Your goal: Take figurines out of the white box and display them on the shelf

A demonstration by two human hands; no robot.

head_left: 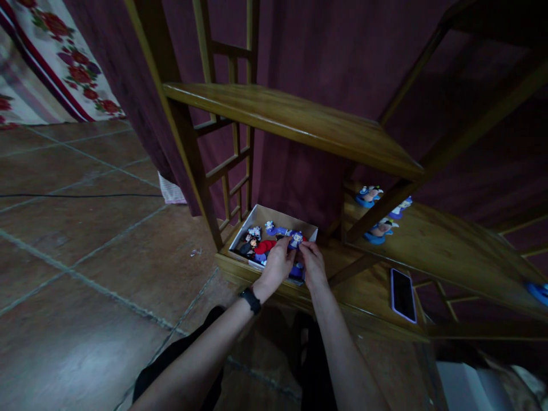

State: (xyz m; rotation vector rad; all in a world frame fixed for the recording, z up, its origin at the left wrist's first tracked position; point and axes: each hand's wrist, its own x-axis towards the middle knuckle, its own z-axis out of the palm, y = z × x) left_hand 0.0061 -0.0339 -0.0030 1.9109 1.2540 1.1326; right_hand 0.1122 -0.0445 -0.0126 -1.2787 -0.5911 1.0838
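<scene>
Over a shallow open box (285, 214) on the bottom shelf, my left hand (279, 260) and my right hand (312, 261) are close together. Between their fingertips is a small purple-and-white figurine (295, 239), and both hands are closed on it. Several other figurines lie in the box, among them one in red (264, 246) and a small white-and-blue one (269, 226). My hands cover the front right part of the box, so what lies there is hidden. A dark watch (250, 300) is on my left wrist.
A wooden shelf board (274, 111) juts out above the box. To the right, figurines on blue bases (368, 196) stand on another shelf (445, 234). A phone (403, 295) lies on the lower board. A dark red curtain (299, 57) hangs behind; floor tiles (85, 274) extend left.
</scene>
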